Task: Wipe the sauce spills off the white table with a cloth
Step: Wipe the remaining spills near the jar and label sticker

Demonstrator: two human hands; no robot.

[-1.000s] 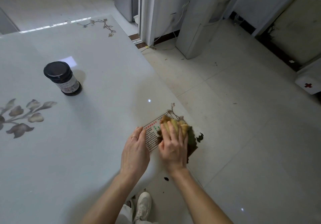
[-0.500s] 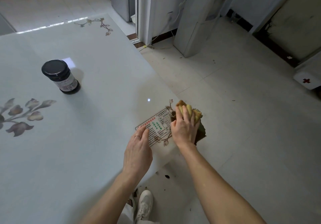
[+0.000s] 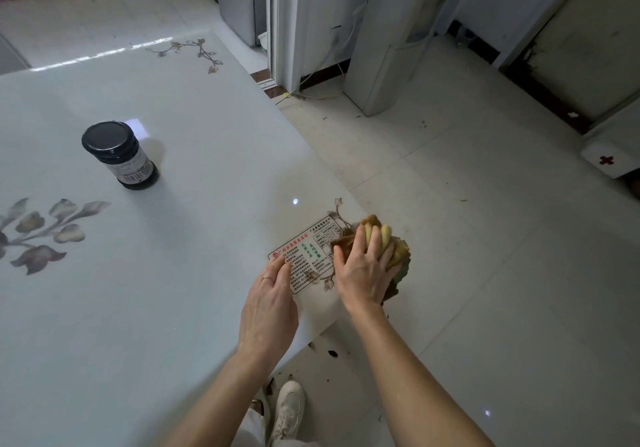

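A white shoe [image 3: 287,408] stands on the floor below the worktop's near edge, with dark drips [image 3: 332,353] beside it. On the worktop [image 3: 173,308], close to its near right corner, the left hand [image 3: 268,302] lies flat, grip wide, fingertips on the end of a printed sticker [image 3: 308,256]. Just beside it, at the very corner, the right hand [image 3: 363,270] presses the cloth [image 3: 398,252], grip closed over the wad. The cloth looks soft, light and probably damp, yellow stained brown. It is best held bunched in the palm, cleaner face down. The sticker's red and green Chinese print is too small to read. Toward the far left stands a dark jar [image 3: 119,153] with a barcode label. A white box [image 3: 609,155] on the floor bears a red cross.
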